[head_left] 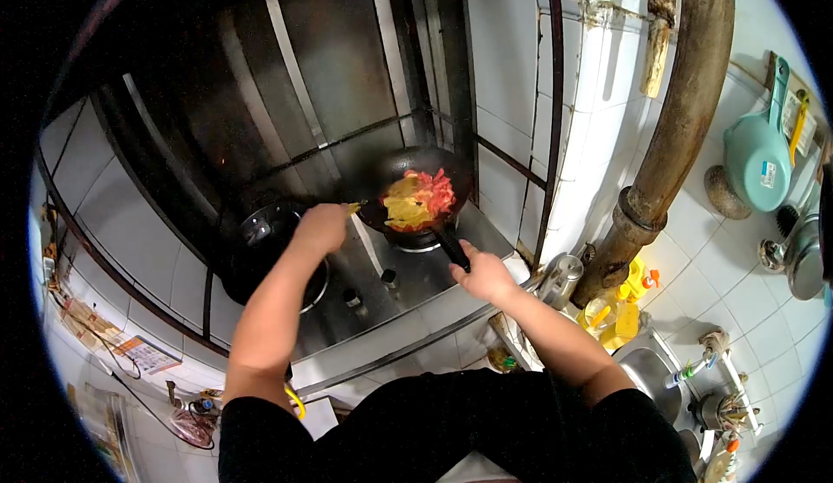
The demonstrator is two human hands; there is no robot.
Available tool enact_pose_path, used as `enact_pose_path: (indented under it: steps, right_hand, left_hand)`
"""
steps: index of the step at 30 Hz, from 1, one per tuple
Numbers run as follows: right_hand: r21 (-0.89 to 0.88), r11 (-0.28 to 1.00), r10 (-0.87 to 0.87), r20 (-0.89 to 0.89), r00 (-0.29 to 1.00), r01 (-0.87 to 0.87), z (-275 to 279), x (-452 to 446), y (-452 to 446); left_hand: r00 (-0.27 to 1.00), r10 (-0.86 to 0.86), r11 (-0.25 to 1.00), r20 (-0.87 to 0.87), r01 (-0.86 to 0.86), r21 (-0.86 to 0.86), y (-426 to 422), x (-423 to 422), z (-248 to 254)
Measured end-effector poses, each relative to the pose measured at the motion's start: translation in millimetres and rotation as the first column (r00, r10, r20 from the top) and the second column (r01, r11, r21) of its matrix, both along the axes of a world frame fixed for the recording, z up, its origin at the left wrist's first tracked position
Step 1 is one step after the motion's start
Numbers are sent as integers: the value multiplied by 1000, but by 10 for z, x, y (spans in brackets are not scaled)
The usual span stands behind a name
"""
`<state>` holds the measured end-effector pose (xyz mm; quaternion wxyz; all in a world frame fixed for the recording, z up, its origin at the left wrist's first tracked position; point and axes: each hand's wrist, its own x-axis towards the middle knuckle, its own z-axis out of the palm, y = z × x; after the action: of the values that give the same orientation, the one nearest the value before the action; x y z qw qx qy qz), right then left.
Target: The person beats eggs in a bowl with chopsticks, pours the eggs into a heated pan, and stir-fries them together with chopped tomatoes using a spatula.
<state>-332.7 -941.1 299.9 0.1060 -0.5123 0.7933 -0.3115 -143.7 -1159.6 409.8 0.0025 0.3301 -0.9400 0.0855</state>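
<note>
A dark wok stands on the right burner of the gas stove. Inside it lie yellow pieces that look like egg beside red chunks that look like tomato. My right hand is closed around the wok's black handle. My left hand is closed to the left of the wok, on a thin utensil of which just a short yellowish part shows at the fingers. Its kind is hard to make out.
A dark pot sits on the left burner, near my left forearm. Two knobs are on the stove front. A metal canister, yellow bottles and a sink are at right. A thick pipe rises beside the wall.
</note>
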Motion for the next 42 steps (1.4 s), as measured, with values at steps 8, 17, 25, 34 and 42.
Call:
enact_pose_path:
  steps: [8, 17, 25, 34, 42]
  right_hand:
    - [65, 998, 30, -67, 997, -25, 117, 19, 35]
    - [-62, 997, 38, -178, 983, -49, -6, -59, -12]
    - [-117, 993, -10, -230, 973, -17, -42, -68, 4]
    - [-15, 1000, 21, -164, 986, -24, 124, -41, 44]
    - [47, 998, 54, -213, 976, -45, 88, -81, 19]
  left_hand:
    - [894, 382, 867, 234, -434, 244, -553, -369, 878]
    - [922, 387, 635, -28, -245, 733, -1019, -362, -204]
    - [995, -102, 989, -5, 101, -111, -281, 38, 125]
    - [999, -41, 984, 19, 43, -173, 216, 77, 430]
    - [952, -264, 876, 158, 305, -375, 186, 293, 476]
